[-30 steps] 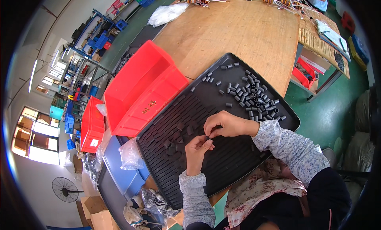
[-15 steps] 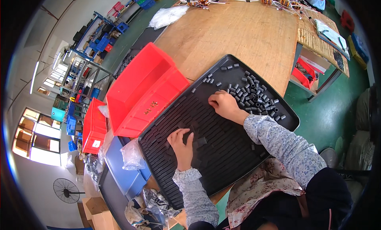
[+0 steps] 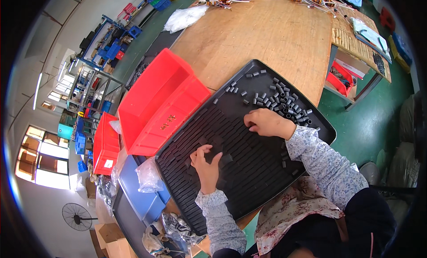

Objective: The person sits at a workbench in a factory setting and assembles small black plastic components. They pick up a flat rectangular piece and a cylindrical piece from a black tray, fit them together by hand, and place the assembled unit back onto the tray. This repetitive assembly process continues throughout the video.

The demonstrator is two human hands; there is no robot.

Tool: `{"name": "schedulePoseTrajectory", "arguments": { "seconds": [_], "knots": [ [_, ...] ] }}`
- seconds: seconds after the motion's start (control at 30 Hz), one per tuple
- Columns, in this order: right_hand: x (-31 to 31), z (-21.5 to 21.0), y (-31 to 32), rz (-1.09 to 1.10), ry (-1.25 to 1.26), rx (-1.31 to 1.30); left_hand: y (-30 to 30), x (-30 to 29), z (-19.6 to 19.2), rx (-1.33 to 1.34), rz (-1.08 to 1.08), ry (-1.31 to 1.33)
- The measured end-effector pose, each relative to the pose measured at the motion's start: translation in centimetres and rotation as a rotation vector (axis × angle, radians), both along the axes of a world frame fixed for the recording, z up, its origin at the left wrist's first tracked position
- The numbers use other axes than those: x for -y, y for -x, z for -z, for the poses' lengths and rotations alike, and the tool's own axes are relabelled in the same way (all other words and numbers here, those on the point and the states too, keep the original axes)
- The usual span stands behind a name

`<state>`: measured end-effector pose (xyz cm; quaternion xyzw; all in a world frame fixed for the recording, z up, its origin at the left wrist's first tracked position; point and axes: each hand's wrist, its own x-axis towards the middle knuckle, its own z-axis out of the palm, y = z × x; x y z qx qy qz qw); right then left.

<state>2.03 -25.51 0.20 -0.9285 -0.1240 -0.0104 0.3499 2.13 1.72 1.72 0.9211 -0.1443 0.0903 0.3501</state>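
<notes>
Black short tubes [image 3: 289, 105] lie heaped near the right edge of the black tray [image 3: 260, 85]; rows of dark flat pieces [image 3: 213, 122] spread toward its left and near edges. Over these, the left hand [image 3: 207, 169] is released, thumb and fingers apart. The right hand [image 3: 269, 122] curls beside the heap; I cannot tell whether it grips anything.

Bright overall, with white glare at the window [image 3: 42, 158] on the left and a glowing tube light [image 3: 38, 91]. The black tray [image 3: 255, 85] swallows detail; fisheye distortion bends the edges toward a dark rim.
</notes>
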Motion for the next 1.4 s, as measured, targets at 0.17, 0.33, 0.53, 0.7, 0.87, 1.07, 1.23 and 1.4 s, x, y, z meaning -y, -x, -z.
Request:
{"name": "schedulePoseTrajectory", "arguments": {
  "seconds": [0.17, 0.33, 0.53, 0.7, 0.87, 1.07, 1.23, 1.4],
  "knots": [
    [0.3, -0.7, 0.5, -0.111, 0.008, -0.038, 1.5, 0.0, -1.3, -0.208, 0.114, 0.414],
    [0.9, -0.6, 0.3, -0.082, -0.049, -0.054, 2.2, 0.6, -1.5, -0.375, 0.105, 0.648],
    [0.6, -0.3, 0.1, 0.051, -0.030, 0.120, 2.4, 0.7, -1.3, -0.440, 0.144, 0.736],
    [-0.9, -1.3, -0.1, -0.020, -0.525, 0.076, 2.9, 1.7, -1.5, -0.524, 0.243, 0.812],
    [-3.7, -0.5, 0.6, -0.339, -1.115, -0.214, 3.2, 2.9, -0.2, -0.491, 0.275, 0.755],
    [-4.4, -0.8, 1.4, -0.343, -0.906, -0.172, 3.1, 2.2, -0.2, -0.625, 0.274, 0.698],
    [-4.0, -1.2, 1.1, -0.450, -0.673, 0.096, 3.0, 1.9, 0.1, -0.615, 0.251, 0.766],
    [-4.2, -0.9, 0.6, -0.320, -0.811, 0.133, 3.0, 2.2, -0.2, -0.528, 0.232, 0.797]
  ]
}}
